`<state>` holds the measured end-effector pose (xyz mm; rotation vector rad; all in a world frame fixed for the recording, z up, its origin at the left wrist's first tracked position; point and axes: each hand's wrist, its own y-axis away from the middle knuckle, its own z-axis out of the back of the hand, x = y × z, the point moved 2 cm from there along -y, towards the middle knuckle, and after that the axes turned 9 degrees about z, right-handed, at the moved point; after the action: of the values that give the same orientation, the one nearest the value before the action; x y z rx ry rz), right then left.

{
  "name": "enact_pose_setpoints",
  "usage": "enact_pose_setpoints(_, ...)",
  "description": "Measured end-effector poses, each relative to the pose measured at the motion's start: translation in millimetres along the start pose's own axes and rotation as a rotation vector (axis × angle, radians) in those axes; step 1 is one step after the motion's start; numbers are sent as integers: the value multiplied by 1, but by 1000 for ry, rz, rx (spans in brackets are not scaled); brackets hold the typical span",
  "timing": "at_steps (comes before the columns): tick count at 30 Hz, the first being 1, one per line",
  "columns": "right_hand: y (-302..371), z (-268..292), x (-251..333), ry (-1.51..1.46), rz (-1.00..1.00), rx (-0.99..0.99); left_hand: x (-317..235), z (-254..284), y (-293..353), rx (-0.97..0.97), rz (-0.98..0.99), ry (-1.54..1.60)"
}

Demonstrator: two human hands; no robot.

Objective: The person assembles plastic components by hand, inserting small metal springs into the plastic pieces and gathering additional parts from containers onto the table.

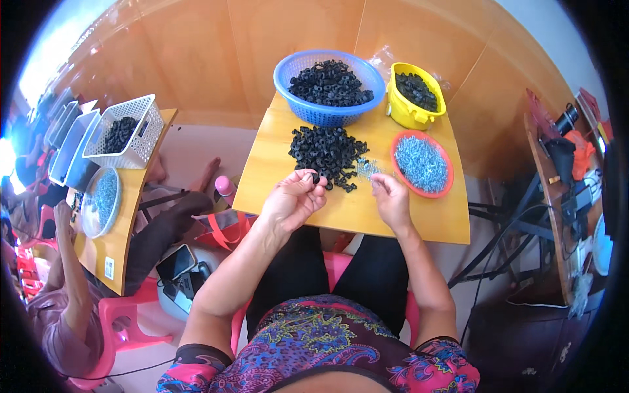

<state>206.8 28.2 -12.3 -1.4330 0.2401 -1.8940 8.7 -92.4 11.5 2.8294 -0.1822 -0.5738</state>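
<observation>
Between the thumb and fingers of my left hand is a small black plastic piece, held just in front of a heap of similar black pieces on the wooden table. My right hand is closed in a pinch to the right of it. What its fingertips hold, if anything, is too small to make out. Right by those fingertips lies a little scatter of silvery screws. A red-orange round tray full of bluish-silver screws stands to the right of that hand.
At the table's far side stand a blue basket and a yellow basket, both holding black pieces. On the left, another person sits at a second table with bins and a screw tray. Shelving with cables stands right.
</observation>
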Motion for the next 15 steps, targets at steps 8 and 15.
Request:
enact_pose_setpoints(8,10,-43,112,-235,83,106,21,14,25,192,-6,16)
enact_pose_setpoints(15,28,-57,121,-102,31,39,30,22,32,140,-26,-7)
